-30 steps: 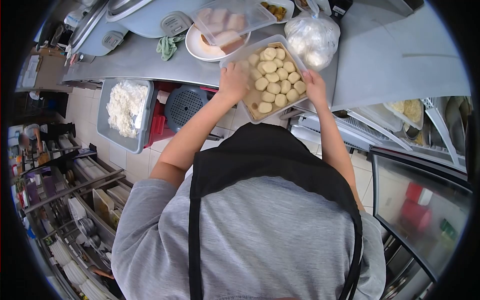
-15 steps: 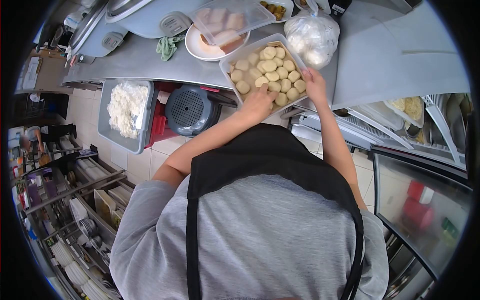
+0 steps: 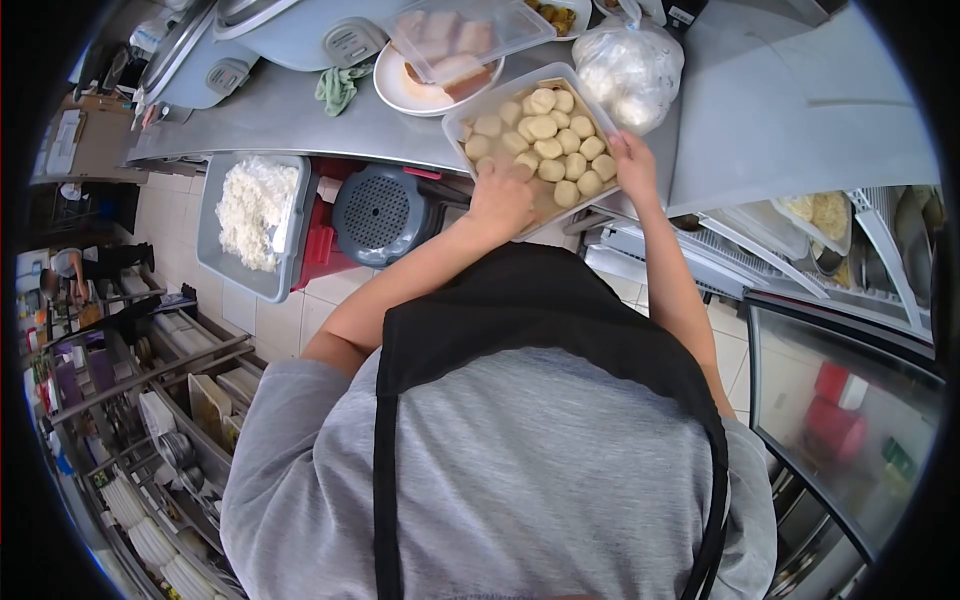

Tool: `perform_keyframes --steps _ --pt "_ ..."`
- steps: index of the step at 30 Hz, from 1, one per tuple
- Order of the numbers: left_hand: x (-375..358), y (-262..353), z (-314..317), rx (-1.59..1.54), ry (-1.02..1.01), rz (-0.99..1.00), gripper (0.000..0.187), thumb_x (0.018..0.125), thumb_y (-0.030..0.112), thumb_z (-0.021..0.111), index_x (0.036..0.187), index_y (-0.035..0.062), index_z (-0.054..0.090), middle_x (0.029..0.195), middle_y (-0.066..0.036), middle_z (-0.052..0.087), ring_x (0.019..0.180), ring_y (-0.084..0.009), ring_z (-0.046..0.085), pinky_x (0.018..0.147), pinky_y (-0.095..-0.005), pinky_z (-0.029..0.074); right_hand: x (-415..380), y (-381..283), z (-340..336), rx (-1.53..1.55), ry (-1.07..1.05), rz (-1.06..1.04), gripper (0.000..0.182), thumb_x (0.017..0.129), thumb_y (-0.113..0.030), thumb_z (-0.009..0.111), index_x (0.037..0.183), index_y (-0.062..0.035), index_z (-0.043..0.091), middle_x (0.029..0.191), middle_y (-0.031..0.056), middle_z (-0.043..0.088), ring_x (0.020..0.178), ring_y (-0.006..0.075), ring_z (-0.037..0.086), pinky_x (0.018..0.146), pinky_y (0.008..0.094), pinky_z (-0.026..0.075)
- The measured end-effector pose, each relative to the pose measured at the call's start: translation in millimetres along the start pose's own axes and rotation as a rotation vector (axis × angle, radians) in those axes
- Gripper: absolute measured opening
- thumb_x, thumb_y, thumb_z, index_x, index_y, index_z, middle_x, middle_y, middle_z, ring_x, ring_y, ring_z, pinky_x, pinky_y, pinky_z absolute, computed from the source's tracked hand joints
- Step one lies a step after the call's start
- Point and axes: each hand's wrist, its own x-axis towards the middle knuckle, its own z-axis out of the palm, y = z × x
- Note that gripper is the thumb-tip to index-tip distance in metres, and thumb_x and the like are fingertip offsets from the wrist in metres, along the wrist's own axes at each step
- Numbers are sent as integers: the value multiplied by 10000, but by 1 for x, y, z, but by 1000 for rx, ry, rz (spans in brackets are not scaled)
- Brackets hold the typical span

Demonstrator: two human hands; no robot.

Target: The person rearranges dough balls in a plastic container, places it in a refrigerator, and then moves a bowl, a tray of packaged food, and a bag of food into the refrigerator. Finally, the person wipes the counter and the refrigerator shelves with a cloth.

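A translucent plastic container [image 3: 585,206] sits tilted at the counter's front edge, holding several pale round dough balls [image 3: 546,127]. My right hand [image 3: 633,170] grips its right rim, thumb at the edge. My left hand [image 3: 502,200] reaches over the near left side, fingers down among the dough balls. The fingertips are blurred and partly hidden, so whether they pinch a ball is not visible. Behind the container, a white plate [image 3: 400,92] bears pieces of raw meat, with a clear plastic lid [image 3: 500,45] above it. To the right stands a knotted plastic bag [image 3: 630,75] with white contents.
A green cloth [image 3: 340,88] and large lidded containers [image 3: 290,35] are on the steel counter [image 3: 270,128]. Below are a grey tub [image 3: 210,235] of white shreds and a dark perforated stool [image 3: 380,215]. An open fridge drawer [image 3: 800,250] is at right. Another person [image 3: 75,265] stands far left.
My left hand has shifted left and slightly up over the container, from the middle dough balls toward the left ones. My right hand keeps its hold on the rim.
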Motion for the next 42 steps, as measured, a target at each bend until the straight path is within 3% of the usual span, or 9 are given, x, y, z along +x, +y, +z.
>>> perform_keyframes --steps 5,11,14,16,20,28,32,34,42 --pt "2 -6 12 197 48 -66 159 665 223 593 720 79 633 863 -76 549 882 -250 470 741 -377 374 -5 -10 1 10 22 -36 260 844 -221 523 1007 -36 608 945 203 597 918 345 561 809 378 430" --pt "14 -18 -6 4 -128 -117 245 677 196 594 881 63 614 921 -101 545 930 -280 511 757 -411 432 -3 -3 6 -12 25 -22 259 843 -223 523 999 -37 613 970 204 593 932 352 554 816 388 429" --pt "24 -21 -7 -209 154 -128 259 694 159 601 943 90 587 908 -105 568 924 -307 527 737 -402 439 -3 -5 6 -12 35 -28 263 841 -224 524 1000 -34 611 971 204 593 928 354 556 812 388 431" --pt "32 -15 -5 -257 -108 -216 267 696 120 597 960 89 573 895 -125 585 885 -320 557 720 -417 453 -3 -5 6 -15 37 -28 264 840 -224 525 998 -31 610 966 203 594 924 355 557 810 388 431" --pt "37 -19 25 -70 44 -182 265 688 89 595 951 93 565 883 -133 599 854 -299 590 705 -425 460 -2 -5 6 -13 35 -39 264 840 -223 524 996 -28 607 961 200 595 923 354 557 809 388 431" --pt "32 -24 -8 -289 -247 -114 234 677 109 620 905 106 566 894 -105 609 824 -293 594 689 -420 459 -5 -11 4 -5 44 -17 262 840 -221 524 999 -29 606 962 200 593 919 352 558 807 384 431" --pt "37 -17 0 -394 -165 -186 251 663 152 661 894 101 577 908 -100 590 842 -282 584 694 -411 457 -3 -8 6 -12 50 -23 261 840 -219 528 1005 -32 605 971 201 592 919 350 560 805 382 434" --pt "41 -12 18 -443 154 -14 265 660 145 674 905 87 593 926 -94 558 868 -270 569 708 -399 457 -3 -7 7 -3 52 -20 260 839 -219 531 1005 -34 606 971 200 593 919 351 561 803 383 435" --pt "37 -26 29 -508 82 147 317 678 49 637 989 88 589 958 -79 527 911 -285 547 763 -384 456 -4 -5 6 -7 62 -30 259 838 -225 534 1003 -41 609 948 201 601 913 354 565 799 384 438"
